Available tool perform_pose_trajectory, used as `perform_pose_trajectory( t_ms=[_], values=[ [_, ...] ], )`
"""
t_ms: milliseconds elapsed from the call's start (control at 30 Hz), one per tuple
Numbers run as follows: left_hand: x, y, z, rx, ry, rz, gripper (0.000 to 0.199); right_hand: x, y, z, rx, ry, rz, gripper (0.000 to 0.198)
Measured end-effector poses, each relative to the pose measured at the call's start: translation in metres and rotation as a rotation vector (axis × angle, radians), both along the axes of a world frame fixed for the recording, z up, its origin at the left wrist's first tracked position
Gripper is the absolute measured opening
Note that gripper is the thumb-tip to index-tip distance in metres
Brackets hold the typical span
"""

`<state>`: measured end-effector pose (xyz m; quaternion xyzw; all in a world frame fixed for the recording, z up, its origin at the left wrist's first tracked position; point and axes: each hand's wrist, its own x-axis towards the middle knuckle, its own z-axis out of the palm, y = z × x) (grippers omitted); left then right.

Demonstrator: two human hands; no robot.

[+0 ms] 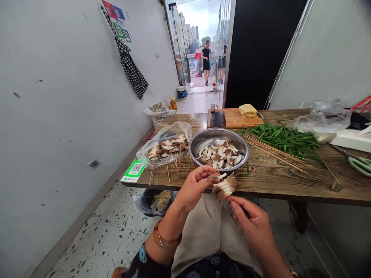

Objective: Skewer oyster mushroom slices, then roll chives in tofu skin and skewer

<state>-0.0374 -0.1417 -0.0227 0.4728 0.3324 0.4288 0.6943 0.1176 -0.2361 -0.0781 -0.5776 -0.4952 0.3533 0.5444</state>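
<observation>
My left hand (198, 184) is closed in a pinch on a small piece of oyster mushroom (216, 177) beside the top of a skewer. Several pieces of mushroom (225, 187) are threaded on that skewer. Lower down, my right hand (249, 215) grips the wooden skewer (230, 198) between thumb and fingers. Just beyond both hands, a steel bowl (194, 150) holds loose mushroom pieces (220, 154). Left of it, filled mushroom skewers (168, 146) lie in a clear plastic bag, their bare stick ends toward me.
Bare skewers (275, 152) and green chives (290, 139) lie right of the bowl. Behind stands a cutting board (234, 122) with a cleaver (217, 118) and stacked tofu sheets (247, 111). Scissors (359, 165) rest far right. A lined bin (156, 202) sits below the table (261, 185).
</observation>
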Motion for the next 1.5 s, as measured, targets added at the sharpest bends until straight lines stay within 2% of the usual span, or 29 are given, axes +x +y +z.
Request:
perform_pose_trajectory(
  t_ms=[133, 233, 367, 500, 767, 967, 1100, 1200, 1333, 1400, 1500],
  values=[
    [-0.001, -0.001, 0.000, -0.067, -0.116, -0.015, 0.033, 0.000, -0.001, -0.002, 0.010, -0.036, 0.003, 0.028],
    [0.005, -0.004, -0.001, -0.034, 0.018, 0.023, 0.036, -0.001, -0.001, -0.001, 0.042, -0.084, -0.002, 0.027],
    [0.016, -0.009, -0.003, 0.038, 0.172, 0.100, 0.028, 0.000, -0.001, -0.001, 0.081, -0.130, -0.017, 0.026],
    [0.023, -0.010, -0.005, 0.014, 0.168, 0.133, 0.025, 0.002, -0.003, -0.002, 0.067, -0.151, -0.022, 0.028],
    [0.031, -0.014, -0.009, -0.070, 0.137, 0.084, 0.026, 0.006, -0.004, -0.003, 0.039, -0.107, -0.002, 0.028],
    [0.033, -0.011, 0.005, 0.064, 0.223, 0.028, 0.024, 0.015, -0.005, -0.008, 0.003, -0.039, -0.007, 0.028],
    [0.034, 0.013, 0.021, 0.255, 0.295, 0.058, 0.029, 0.026, -0.005, -0.013, -0.040, 0.143, -0.077, 0.031],
    [0.042, 0.044, 0.025, 0.464, 0.482, 0.066, 0.024, 0.033, -0.003, -0.018, -0.063, 0.306, -0.138, 0.033],
    [0.065, 0.088, 0.022, 0.812, 0.963, 0.041, 0.018, 0.041, -0.002, -0.022, -0.068, 0.391, -0.160, 0.036],
    [0.077, 0.104, 0.020, 0.914, 1.225, -0.014, 0.019, 0.044, -0.002, -0.021, -0.055, 0.401, -0.159, 0.037],
    [0.093, 0.118, 0.017, 0.969, 1.517, -0.074, 0.025, 0.048, -0.003, -0.019, -0.039, 0.407, -0.154, 0.036]
  ],
)
